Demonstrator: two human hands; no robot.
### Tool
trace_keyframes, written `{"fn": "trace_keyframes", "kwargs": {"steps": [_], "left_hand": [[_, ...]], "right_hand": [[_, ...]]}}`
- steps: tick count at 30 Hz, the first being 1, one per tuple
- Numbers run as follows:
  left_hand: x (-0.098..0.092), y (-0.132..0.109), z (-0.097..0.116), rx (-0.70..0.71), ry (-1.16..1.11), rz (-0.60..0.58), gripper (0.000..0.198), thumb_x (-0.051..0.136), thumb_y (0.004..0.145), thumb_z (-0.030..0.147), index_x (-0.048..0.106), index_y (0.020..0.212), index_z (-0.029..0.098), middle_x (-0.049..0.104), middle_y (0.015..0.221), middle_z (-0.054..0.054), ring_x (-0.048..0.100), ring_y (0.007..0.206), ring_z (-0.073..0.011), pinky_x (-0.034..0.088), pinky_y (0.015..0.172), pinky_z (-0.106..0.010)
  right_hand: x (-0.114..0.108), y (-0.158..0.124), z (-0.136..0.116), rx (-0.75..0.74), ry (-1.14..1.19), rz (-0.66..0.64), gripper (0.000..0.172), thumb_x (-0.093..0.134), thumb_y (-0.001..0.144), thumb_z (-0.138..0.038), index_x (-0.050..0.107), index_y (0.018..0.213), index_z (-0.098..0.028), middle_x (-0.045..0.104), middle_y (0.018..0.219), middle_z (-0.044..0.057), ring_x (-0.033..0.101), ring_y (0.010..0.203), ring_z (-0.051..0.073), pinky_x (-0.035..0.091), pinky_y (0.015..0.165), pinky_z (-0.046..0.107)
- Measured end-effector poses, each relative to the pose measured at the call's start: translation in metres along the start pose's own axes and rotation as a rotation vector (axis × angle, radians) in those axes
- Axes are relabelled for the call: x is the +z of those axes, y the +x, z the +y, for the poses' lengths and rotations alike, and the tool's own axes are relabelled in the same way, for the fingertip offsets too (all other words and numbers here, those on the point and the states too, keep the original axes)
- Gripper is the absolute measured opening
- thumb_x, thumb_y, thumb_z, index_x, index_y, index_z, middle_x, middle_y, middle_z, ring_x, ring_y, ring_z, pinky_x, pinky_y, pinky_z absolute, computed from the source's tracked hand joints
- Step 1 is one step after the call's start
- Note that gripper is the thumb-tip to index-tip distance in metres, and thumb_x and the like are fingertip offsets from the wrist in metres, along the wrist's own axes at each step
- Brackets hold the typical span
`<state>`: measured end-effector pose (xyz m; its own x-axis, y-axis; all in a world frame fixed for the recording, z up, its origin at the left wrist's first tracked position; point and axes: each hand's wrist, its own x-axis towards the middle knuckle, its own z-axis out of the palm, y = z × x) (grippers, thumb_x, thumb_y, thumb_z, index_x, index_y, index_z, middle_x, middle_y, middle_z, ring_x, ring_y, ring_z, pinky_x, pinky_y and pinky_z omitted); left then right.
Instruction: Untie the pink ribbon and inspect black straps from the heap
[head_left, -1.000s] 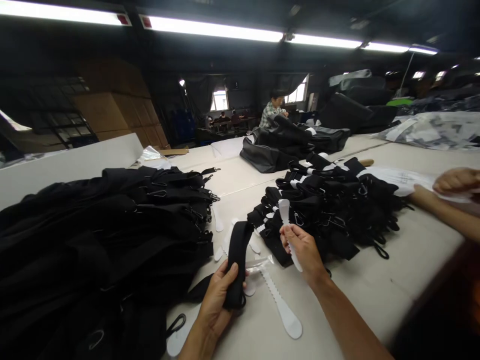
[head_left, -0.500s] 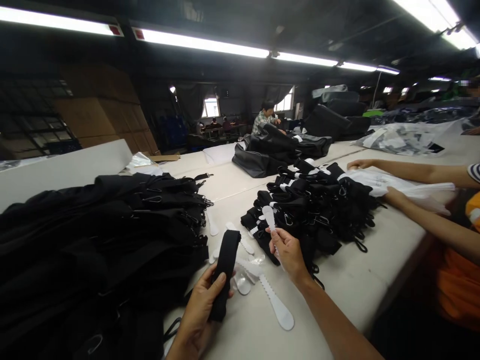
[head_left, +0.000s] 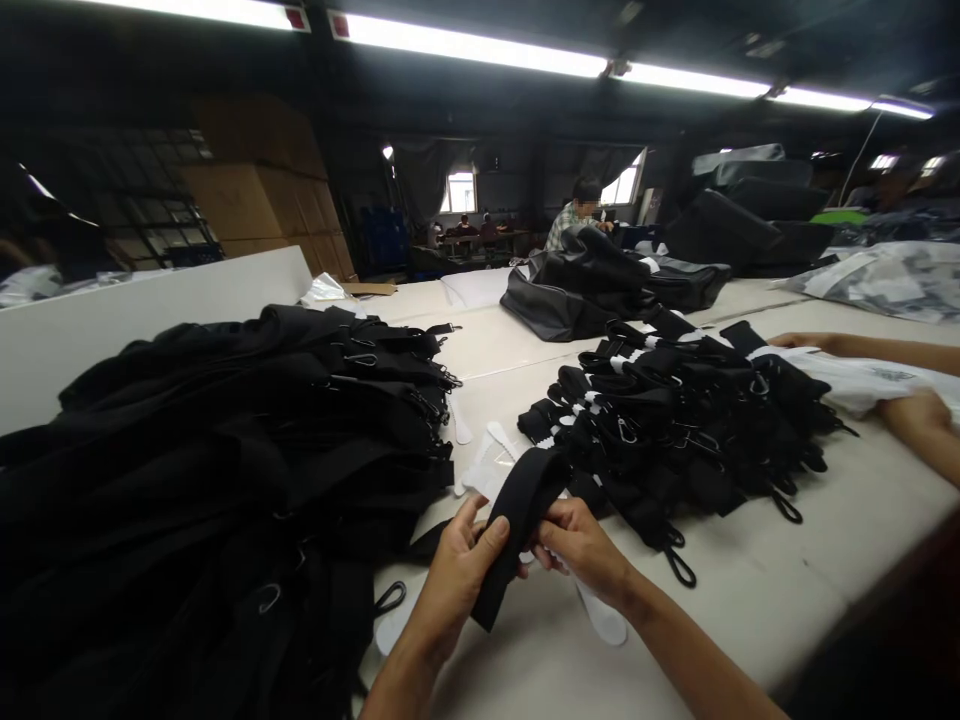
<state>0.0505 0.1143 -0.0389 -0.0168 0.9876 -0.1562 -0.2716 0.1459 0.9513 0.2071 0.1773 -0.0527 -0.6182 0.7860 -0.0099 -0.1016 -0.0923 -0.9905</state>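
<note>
My left hand [head_left: 469, 560] is closed around a folded black webbing strap [head_left: 517, 500], thumb on top. It tilts up to the right above the table. My right hand [head_left: 581, 545] is pinched at the strap's right edge, with bits of a white plastic strip showing by the fingers; most of that strip is hidden. Below the hands lies another white strip with a rounded end [head_left: 604, 618]. More white strips [head_left: 499, 440] and clear plastic lie just beyond the strap.
A large heap of black straps with metal hooks [head_left: 262, 430] covers the left of the table [head_left: 750, 590]. Bundled black straps with white strips [head_left: 675, 420] lie to the right. Beyond them, another person's hands [head_left: 919, 410] hold a white plastic bag [head_left: 855, 375]. Black bags [head_left: 585, 290] sit farther back.
My right hand has brought the white strip down and left to the black strap, and the hands have come together. The view has swung left. The other person's hands have shifted right in view.
</note>
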Motion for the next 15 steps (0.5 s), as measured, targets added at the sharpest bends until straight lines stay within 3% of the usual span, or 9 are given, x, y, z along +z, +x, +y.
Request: {"fn": "trace_keyframes", "kwargs": {"steps": [4, 7, 10, 15], "left_hand": [[-0.005, -0.002, 0.007, 0.044, 0.043, -0.044, 0.04, 0.071, 0.08, 0.047, 0.071, 0.104, 0.015, 0.07, 0.078, -0.005, 0.064, 0.067, -0.0141, 0.049, 0.065, -0.023], [-0.013, 0.001, 0.006, 0.079, 0.113, 0.115, 0.038, 0.074, 0.077, 0.046, 0.073, 0.101, 0.017, 0.07, 0.079, -0.003, 0.064, 0.067, -0.0148, 0.047, 0.063, -0.023], [-0.019, 0.005, 0.0, 0.112, 0.263, 0.225, 0.036, 0.071, 0.078, 0.048, 0.074, 0.098, 0.018, 0.07, 0.075, -0.003, 0.063, 0.067, -0.0168, 0.047, 0.06, -0.024], [-0.012, 0.006, -0.01, 0.244, 0.469, 0.329, 0.031, 0.078, 0.071, 0.039, 0.079, 0.097, 0.021, 0.077, 0.095, -0.008, 0.068, 0.095, -0.0286, 0.051, 0.088, -0.035]], "right_hand": [[0.002, -0.001, 0.003, -0.028, 0.05, -0.034, 0.041, 0.065, 0.084, -0.054, 0.065, 0.082, -0.014, 0.056, 0.056, -0.001, 0.046, 0.049, 0.008, 0.03, 0.044, 0.02], [0.008, 0.002, 0.008, -0.053, 0.017, 0.074, 0.04, 0.067, 0.082, -0.054, 0.061, 0.093, -0.016, 0.06, 0.058, -0.002, 0.048, 0.045, 0.008, 0.035, 0.042, 0.019], [0.013, 0.003, 0.01, -0.095, -0.006, 0.234, 0.038, 0.073, 0.078, -0.05, 0.058, 0.09, -0.017, 0.06, 0.053, -0.004, 0.047, 0.039, 0.008, 0.036, 0.038, 0.019], [0.009, -0.004, 0.003, -0.068, 0.095, 0.096, 0.034, 0.074, 0.079, -0.046, 0.062, 0.081, -0.014, 0.07, 0.064, 0.003, 0.063, 0.049, 0.012, 0.046, 0.045, 0.02]]}}
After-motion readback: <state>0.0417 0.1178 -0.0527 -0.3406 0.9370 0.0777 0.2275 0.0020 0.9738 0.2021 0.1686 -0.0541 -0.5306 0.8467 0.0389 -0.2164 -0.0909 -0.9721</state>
